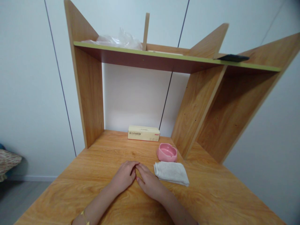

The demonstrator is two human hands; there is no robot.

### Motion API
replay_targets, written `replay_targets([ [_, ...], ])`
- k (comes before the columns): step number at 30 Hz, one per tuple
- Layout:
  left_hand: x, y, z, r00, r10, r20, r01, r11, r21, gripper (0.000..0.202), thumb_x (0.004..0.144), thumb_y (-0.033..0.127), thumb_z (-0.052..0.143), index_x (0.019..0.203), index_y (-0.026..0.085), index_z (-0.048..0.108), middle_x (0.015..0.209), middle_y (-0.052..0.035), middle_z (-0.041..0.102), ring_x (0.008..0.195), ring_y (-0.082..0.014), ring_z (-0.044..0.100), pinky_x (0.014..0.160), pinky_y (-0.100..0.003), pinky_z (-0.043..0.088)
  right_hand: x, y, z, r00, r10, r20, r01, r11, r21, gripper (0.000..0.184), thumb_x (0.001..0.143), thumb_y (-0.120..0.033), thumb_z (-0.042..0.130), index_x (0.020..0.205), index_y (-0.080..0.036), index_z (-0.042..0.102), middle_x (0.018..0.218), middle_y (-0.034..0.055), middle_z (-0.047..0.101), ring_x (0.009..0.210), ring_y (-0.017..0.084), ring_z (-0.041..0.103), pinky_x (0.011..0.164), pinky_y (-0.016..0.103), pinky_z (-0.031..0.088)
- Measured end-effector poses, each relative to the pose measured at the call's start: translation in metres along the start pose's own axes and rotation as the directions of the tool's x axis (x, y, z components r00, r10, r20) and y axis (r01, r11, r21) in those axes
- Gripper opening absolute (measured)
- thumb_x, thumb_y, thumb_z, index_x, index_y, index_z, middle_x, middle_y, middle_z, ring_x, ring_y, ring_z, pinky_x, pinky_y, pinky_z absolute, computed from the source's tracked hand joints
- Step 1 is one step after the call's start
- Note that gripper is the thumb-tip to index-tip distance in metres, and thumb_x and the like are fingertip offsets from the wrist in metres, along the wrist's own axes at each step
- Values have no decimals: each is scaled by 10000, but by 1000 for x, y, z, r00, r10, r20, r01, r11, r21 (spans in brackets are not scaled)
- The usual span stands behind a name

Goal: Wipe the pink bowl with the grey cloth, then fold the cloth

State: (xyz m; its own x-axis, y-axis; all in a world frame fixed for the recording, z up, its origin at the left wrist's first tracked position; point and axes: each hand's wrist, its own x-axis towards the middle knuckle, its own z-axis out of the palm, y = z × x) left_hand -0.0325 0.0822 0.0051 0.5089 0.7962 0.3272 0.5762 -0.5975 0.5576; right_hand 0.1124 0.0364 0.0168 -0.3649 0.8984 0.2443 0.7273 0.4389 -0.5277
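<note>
My left hand [124, 175] rests on the wooden desk with its fingers loosely bent and pointing right. Opposite it lies my right hand [150, 183], fingers stretched out and thumb apart. The fingertips of both hands meet at the middle, and I see nothing held in either. Just right of my right hand, not touching it, is a folded white cloth [172, 172]. A pink ashtray [167, 152] with notches in its rim stands right behind the cloth. Farther back, a long cream cling film box [143, 133] with dark printed characters lies near the wall.
The wooden desk [89, 175] carries a shelf unit [91, 100] with upright side panels. On its upper shelf are a clear plastic bag [119, 40] at left and a flat black object [233, 58] at right. Patterned fabric [9, 161] shows at the far left.
</note>
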Motion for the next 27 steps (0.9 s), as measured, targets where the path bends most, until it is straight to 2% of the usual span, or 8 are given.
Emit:
replay_targets([
  [7,0,1,0,1000,-4,-2,4,1000,-4,397,731,55,398,1071,142,582,1063,-83,621,1004,-181,545,912,-305,389,1,3,3,1000,-11,6,11,1000,0,481,770,-141,408,1249,-90,414,1282,127,456,1222,176,360,1051,342,274],
  [27,0,3,-3,1000,-16,5,16,1000,-20,406,725,58,403,1077,158,579,1063,-78,621,1005,-182,541,912,-313,386,0,2,3,1000,1,-13,-1,1000,-5,482,768,-140,406,1249,-115,417,1272,117,470,1217,180,371,1045,354,282],
])
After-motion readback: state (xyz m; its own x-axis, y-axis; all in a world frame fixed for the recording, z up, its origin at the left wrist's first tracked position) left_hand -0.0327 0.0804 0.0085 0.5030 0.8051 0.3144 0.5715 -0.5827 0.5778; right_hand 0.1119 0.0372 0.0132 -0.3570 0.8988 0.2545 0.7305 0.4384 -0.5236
